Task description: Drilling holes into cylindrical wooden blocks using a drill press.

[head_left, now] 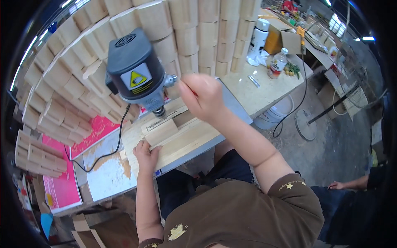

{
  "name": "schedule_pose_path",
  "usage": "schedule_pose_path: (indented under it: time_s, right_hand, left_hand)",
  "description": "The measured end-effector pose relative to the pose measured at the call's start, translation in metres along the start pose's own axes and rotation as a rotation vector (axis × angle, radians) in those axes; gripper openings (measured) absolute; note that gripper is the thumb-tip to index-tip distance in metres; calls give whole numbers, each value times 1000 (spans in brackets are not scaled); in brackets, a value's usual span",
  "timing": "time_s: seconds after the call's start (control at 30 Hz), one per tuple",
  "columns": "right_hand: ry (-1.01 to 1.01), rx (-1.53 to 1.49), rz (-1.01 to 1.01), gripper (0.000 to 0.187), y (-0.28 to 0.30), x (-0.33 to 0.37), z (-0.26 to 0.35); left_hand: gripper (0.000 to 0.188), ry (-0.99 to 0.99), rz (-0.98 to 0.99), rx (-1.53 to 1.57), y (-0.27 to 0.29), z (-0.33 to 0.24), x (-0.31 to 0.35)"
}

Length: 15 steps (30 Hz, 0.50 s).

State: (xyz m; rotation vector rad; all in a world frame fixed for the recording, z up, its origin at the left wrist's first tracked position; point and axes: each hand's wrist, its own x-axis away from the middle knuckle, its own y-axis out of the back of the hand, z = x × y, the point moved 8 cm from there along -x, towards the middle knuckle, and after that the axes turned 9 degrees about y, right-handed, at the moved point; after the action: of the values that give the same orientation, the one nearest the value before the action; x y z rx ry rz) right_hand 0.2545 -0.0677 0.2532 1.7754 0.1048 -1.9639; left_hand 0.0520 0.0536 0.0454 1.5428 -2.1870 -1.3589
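Observation:
A dark blue-grey drill press head (134, 70) with a yellow warning label stands over a pale wooden jig board (186, 142). Its chuck (159, 111) points down just above a light wooden block (162, 133) lying in the jig. My right hand (202, 97) is closed in a fist around the feed lever beside the head; most of the lever is hidden, with a bit of red showing. At the near left end of the block, my left hand (145, 156) grips with bent fingers and thumb against the wood.
Tall stacks of wooden blocks (186, 37) rise behind and left of the drill. A black cable (120, 140) loops over sawdust-strewn sheets. Right are a spray can (258, 39), a bottle (278, 64) and a cardboard box (289, 41). Another person's hand (337, 185) shows at far right.

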Motion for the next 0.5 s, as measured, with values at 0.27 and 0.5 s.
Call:
schedule_pose_path:
  time_s: [0.27,0.5]
  right_hand:
    - [-361,215,370,39,-67,-80,-93]
    - [-258,161,286,32,-23,-65,-47]
  left_hand:
    - [34,-6,6,-40,-37,-26,-5]
    - [43,-58,-38,-33,-40,-21,-7]
